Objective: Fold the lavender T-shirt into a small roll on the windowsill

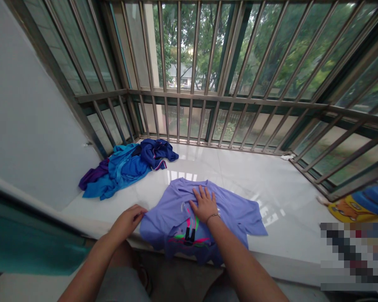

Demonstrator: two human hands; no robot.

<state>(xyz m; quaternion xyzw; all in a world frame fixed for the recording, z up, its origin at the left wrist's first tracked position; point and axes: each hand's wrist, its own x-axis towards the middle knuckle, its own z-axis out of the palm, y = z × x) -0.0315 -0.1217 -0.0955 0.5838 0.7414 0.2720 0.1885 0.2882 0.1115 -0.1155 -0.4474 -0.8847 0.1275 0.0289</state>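
Head view, looking down at a white window-ledge surface [227,172] behind metal bars [208,75]. Lavender T-shirt [227,209] lies spread near the front edge, its printed hem hanging over the lip. Right hand [204,204] rests flat on the shirt's middle, fingers spread, palm down, gripping nothing; a thin bracelet [214,215] on the wrist. Left hand [128,221] pinches the shirt's left sleeve edge, fingers curled closed on the cloth. Heap of blue and purple clothes [129,165] sits well apart, back left. Yellow-and-blue item [355,205] at far right.
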